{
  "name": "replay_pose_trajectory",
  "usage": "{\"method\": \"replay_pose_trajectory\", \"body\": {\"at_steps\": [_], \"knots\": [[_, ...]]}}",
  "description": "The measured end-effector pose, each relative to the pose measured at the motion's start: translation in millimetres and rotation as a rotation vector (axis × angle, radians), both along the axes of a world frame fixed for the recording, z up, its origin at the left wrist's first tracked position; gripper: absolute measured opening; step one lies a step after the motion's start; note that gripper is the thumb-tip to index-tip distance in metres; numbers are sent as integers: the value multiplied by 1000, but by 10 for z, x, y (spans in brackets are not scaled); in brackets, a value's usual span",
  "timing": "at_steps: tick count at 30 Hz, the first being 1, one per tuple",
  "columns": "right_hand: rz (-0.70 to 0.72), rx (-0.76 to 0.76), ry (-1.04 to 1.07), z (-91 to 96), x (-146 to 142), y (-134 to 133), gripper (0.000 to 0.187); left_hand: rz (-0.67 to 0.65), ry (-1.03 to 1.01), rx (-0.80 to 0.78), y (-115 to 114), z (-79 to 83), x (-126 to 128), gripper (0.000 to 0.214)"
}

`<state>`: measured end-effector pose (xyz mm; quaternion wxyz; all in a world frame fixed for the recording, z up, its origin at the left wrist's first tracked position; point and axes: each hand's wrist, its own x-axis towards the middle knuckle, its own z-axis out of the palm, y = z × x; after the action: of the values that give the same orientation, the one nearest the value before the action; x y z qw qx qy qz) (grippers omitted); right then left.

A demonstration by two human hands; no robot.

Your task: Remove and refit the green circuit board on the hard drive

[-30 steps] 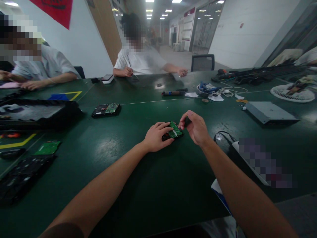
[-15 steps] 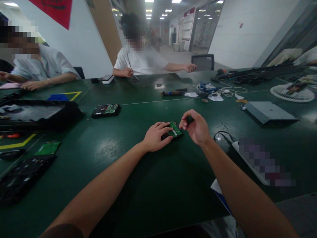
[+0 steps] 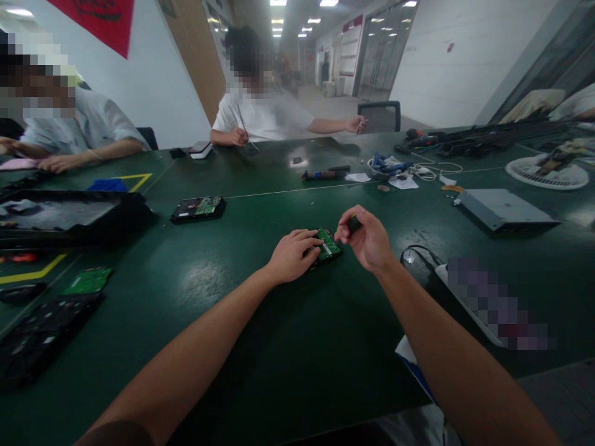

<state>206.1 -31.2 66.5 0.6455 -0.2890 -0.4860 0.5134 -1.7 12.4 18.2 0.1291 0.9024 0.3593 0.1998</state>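
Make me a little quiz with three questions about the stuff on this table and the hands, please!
1. True or false: the left hand touches a green board.
2. Which hand holds a dark thing: a) left, b) right, c) neither?
3. Fill the gap: in the picture, a grey box lies far over to the ____.

Key: 1. True. 2. b, the right hand. 3. Right.

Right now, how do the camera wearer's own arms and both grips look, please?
The left grip and right grip are bare human hands without visible gloves, rings or watch. Both forearms are bare; a dark area low on the left one may be a sleeve.
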Motion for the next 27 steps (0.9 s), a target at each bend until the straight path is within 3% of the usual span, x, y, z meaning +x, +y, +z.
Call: {"method": "replay_pose_trajectory", "body": {"at_steps": [27], "knots": [[-11,-33,4,6,2,1,39,47,-50,20,-64,21,35,35]]}}
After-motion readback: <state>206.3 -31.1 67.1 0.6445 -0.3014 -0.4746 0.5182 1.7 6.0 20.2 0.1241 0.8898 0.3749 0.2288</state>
